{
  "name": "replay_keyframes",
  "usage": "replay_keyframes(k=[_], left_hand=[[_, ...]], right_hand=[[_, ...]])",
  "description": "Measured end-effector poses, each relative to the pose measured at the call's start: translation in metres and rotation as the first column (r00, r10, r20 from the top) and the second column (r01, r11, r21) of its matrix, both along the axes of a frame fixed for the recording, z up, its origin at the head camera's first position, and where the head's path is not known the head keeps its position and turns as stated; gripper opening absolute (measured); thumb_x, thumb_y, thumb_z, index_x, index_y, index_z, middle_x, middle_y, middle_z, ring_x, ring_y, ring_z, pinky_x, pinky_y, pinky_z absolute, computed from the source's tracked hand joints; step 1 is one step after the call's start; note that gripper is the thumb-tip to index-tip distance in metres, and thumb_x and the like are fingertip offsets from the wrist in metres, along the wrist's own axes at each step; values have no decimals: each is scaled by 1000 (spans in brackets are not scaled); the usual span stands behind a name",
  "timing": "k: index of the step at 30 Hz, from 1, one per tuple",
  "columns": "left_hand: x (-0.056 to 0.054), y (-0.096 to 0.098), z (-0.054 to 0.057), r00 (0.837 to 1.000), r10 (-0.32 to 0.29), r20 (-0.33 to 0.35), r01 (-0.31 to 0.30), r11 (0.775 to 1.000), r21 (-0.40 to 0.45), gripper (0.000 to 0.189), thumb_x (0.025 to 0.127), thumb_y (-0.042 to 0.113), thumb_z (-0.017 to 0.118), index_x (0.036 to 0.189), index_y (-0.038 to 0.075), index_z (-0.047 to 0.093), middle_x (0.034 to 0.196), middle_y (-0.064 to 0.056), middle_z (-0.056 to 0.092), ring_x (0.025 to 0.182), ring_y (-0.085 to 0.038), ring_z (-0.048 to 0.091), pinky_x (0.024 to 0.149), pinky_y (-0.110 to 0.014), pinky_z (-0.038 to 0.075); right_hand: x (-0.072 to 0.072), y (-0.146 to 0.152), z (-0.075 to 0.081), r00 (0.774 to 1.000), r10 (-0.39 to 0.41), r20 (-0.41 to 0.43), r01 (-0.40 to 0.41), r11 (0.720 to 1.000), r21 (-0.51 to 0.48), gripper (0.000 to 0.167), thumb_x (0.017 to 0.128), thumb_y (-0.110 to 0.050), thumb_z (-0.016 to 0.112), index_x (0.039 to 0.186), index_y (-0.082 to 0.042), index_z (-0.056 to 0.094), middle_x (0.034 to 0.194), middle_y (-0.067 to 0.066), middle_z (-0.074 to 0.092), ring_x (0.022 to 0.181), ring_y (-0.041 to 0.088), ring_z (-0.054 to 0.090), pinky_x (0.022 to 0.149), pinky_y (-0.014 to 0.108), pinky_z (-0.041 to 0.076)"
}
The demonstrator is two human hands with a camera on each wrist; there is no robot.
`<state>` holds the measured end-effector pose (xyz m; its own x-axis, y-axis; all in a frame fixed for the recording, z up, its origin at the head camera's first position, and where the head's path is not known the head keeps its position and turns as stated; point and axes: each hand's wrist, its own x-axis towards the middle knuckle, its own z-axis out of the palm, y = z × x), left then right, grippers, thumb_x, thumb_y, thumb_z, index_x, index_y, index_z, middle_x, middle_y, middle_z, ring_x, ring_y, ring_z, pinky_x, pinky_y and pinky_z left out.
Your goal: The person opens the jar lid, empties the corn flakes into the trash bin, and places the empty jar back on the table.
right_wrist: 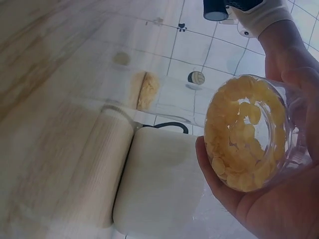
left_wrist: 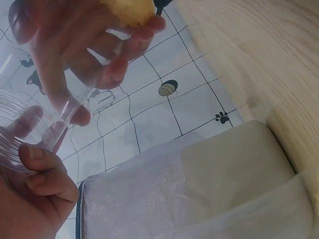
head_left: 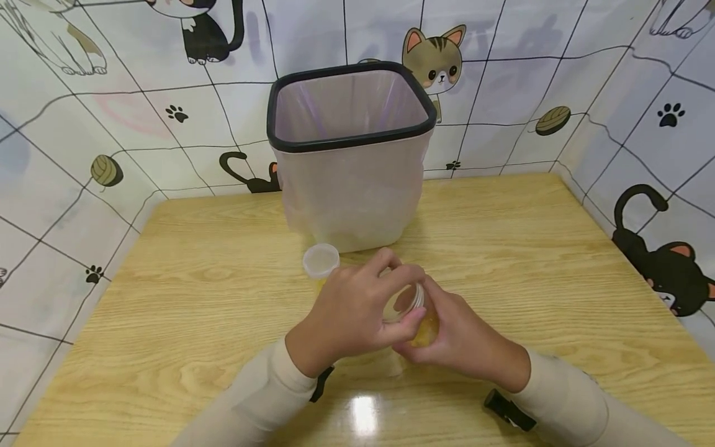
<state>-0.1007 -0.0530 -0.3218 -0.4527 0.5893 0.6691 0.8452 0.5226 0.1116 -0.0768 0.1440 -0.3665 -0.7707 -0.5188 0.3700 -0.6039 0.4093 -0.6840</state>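
The step in hand looks to be work at the mouth of a clear jar (head_left: 427, 330), just below and right of the frame's centre in the head view. The right hand (head_left: 466, 338) grasps the jar round its side, while the left hand (head_left: 360, 304) has its thumb and fingers curled about the threaded mouth, which tilts toward the left of the frame. I cannot tell whether the left hand also has a lid. The next move probably calls for a firm right-hand hold and careful control of the tilt, as loose yellow pieces (right_wrist: 232, 172) could spill.

The jar lies between the two hands, touching both; the right wrist view shows its base at centre right, against the palm side. Just beyond the left hand, a lidded container (head_left: 321, 261) stands on the worktop (head_left: 195, 310), near the bin (head_left: 352, 198) at upper centre
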Motion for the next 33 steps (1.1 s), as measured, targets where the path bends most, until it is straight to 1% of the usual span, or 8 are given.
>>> replay_keyframes(k=[4, 10, 15, 22, 26, 28, 31, 33], left_hand=[[1, 0, -1, 1000, 11, 7, -11, 1000, 6, 28, 80, 36, 68, 104, 21, 69, 89, 3, 58, 52, -2, 42, 47, -13, 26], [1, 2, -2, 999, 36, -6, -36, 999, 8, 28, 80, 36, 69, 104, 22, 69, 90, 2, 59, 50, -4, 41, 46, -12, 26], [2, 3, -2, 999, 50, 1, -50, 999, -3, 29, 81, 37, 69, 106, 22, 68, 91, 2, 59, 50, -4, 43, 47, -12, 28], [3, 3, -6, 996, 76, 46, -77, 997, 4, 25, 85, 37, 65, 103, 19, 65, 92, 3, 60, 49, -6, 41, 46, -13, 27], [3, 3, -8, 995, 85, 61, -86, 996, 9, 25, 86, 37, 64, 104, 19, 64, 91, 3, 60, 49, -6, 41, 46, -13, 26], [2, 3, -8, 995, 83, 52, -84, 996, 9, 26, 85, 36, 64, 104, 19, 64, 91, 3, 60, 49, -5, 40, 45, -12, 26], [0, 2, -7, 997, 72, 21, -72, 997, 5, 28, 85, 37, 65, 106, 19, 65, 91, 3, 60, 50, -4, 40, 45, -13, 25], [-1, 2, -5, 998, 58, 1, -58, 998, 0, 29, 87, 40, 63, 107, 19, 65, 93, 4, 61, 51, -4, 42, 45, -13, 25]], right_hand=[[1, 1, 0, 1000, 0, 20, 0, 1000, 5, 71, 75, -18, 84, 133, -20, 43, 102, -4, 63, 85, 3, 60, 74, 26, 51], [2, 2, 1, 997, -17, 74, 16, 1000, 20, 72, 76, -20, 85, 133, -22, 42, 104, -4, 64, 86, 3, 60, 74, 26, 51], [2, 3, 0, 998, -18, 64, 16, 999, 34, 72, 76, -21, 85, 134, -21, 41, 104, -6, 64, 89, 4, 61, 78, 27, 50], [2, -1, -2, 996, -67, 54, 64, 997, 43, 68, 78, -25, 85, 132, -21, 44, 104, -8, 61, 86, 5, 60, 72, 25, 52], [1, -1, -4, 997, -69, 35, 67, 996, 58, 68, 78, -25, 85, 131, -17, 44, 104, -10, 61, 88, 5, 61, 74, 26, 53], [1, 0, -3, 997, -74, 23, 72, 995, 68, 71, 77, -26, 85, 133, -17, 43, 105, -11, 60, 89, 5, 61, 74, 26, 53], [0, 1, -1, 997, -76, -1, 76, 994, 80, 72, 77, -26, 86, 134, -17, 43, 105, -10, 60, 89, 4, 60, 75, 26, 52], [0, 2, 1, 998, -70, 6, 69, 995, 78, 72, 77, -27, 85, 135, -19, 42, 105, -11, 60, 89, 4, 60, 76, 26, 52]])
